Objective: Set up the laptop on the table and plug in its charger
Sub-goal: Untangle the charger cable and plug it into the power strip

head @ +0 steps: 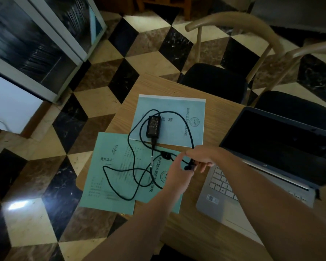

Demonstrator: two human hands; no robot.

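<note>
An open laptop point(267, 153) with a dark screen and a silver keyboard sits on the right of the wooden table point(196, 232). The black charger brick point(153, 126) lies on a teal booklet, and its black cable point(134, 172) loops loosely over the papers. My right hand point(199, 157) pinches the black plug end of the cable point(190, 165) just left of the laptop's keyboard. My left hand point(174, 174) is beside it with fingers curled at the same cable end, and its grip is partly hidden.
Three teal booklets point(109, 178) lie overlapping on the table's left part, near its edge. Two wooden chairs with dark seats point(213, 80) stand behind the table. A white cabinet point(36, 53) stands at the left on the checkered floor.
</note>
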